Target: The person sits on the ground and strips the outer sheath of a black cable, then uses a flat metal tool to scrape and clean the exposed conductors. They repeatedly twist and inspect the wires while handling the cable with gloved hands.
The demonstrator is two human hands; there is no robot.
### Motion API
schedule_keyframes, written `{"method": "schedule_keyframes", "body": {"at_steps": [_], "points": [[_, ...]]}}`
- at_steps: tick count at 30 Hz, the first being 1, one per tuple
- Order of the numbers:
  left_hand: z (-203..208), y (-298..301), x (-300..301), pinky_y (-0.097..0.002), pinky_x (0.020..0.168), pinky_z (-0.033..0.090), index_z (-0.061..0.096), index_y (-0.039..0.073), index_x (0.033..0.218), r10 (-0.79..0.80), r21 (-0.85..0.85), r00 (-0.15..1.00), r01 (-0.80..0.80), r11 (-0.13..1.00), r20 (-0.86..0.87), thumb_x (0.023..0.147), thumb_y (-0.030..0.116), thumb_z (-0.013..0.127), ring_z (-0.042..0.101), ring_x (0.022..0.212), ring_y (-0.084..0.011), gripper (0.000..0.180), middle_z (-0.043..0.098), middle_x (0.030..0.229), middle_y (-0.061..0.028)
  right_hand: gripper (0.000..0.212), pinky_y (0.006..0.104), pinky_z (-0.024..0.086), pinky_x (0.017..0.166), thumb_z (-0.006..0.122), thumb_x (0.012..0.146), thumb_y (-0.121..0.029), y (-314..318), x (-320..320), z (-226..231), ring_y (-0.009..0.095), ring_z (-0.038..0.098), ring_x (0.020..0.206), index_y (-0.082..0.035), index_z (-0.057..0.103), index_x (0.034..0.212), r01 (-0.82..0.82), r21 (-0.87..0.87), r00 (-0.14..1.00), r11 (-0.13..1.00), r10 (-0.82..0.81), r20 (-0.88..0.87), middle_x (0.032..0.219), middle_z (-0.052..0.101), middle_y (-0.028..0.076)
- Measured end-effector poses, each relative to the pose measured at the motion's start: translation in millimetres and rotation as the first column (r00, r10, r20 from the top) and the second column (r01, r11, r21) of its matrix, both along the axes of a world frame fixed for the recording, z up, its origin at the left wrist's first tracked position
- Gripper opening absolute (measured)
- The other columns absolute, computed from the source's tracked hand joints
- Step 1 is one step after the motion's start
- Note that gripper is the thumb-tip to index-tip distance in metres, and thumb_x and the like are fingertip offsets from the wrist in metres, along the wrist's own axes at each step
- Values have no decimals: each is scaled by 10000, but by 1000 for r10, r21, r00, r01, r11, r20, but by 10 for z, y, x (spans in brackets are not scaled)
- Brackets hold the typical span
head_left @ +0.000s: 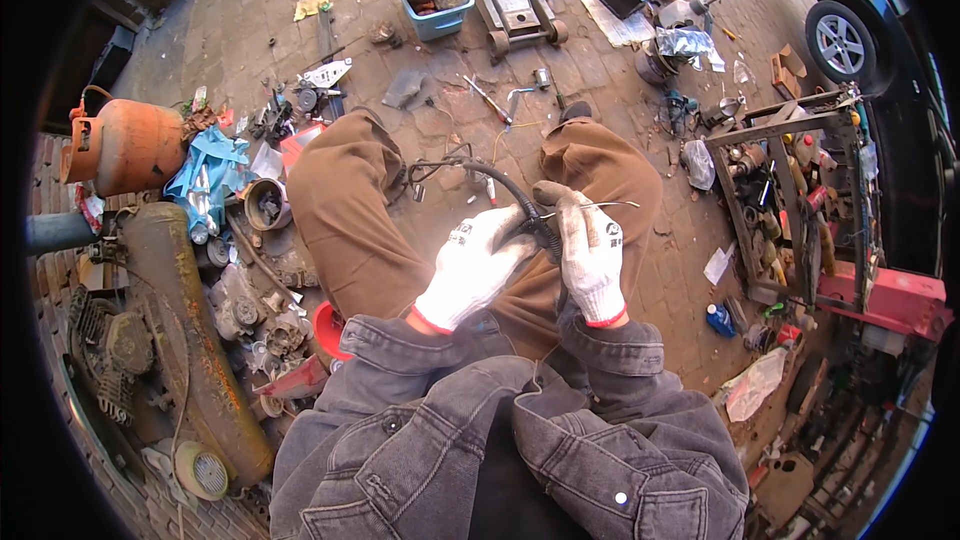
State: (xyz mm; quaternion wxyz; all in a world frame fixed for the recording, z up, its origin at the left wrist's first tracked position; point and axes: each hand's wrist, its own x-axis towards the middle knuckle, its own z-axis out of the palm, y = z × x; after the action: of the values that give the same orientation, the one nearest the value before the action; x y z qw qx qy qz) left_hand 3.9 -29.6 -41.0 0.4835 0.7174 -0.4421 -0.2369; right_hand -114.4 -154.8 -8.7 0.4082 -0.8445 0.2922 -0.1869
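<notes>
Bare paving (610, 90) ahead lies open; engine parts (250, 310) (left) and rack (800, 200) hem the sides.

Black ribbed cable (505, 190): flexible, curved, running from the brick ground between the knees up into both gloved hands above the lap. Thin metal wire (600, 205): straight, bare, projecting rightward from its held end

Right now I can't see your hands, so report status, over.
Left hand and right hand gripping black cable. Thin wire pinched in right. Nothing blocking.
</notes>
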Motion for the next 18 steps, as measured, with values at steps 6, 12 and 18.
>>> {"method": "schedule_keyframes", "body": {"at_steps": [6,12,18], "points": [[-71,-86,-71,-425,800,547,701,78,1106,140,70,972,-155,985,187,831,149,690,688,905,-347,284,716,996,-145,361,418,541,872,472,1035,-271,27,-17,-168,351,687,933,-19,677,1193,109,381,987,918,-145,67,1081,705,173],[-200,-188,-12,-433,789,542,689,87,1072,161,178,977,-186,966,143,817,167,684,683,918,-354,267,718,943,-150,401,273,453,602,451,1068,-292,118,39,-316,152,561,639,1,682,1214,247,397,969,884,-233,-85,801,626,56],[-349,-183,97,-397,873,530,676,72,1205,122,206,988,-100,973,-95,871,170,633,685,999,-341,351,714,1026,-184,482,391,513,760,653,920,-267,122,-29,-314,281,634,865,10,580,1308,-43,253,999,967,39,19,1001,660,149]]}}
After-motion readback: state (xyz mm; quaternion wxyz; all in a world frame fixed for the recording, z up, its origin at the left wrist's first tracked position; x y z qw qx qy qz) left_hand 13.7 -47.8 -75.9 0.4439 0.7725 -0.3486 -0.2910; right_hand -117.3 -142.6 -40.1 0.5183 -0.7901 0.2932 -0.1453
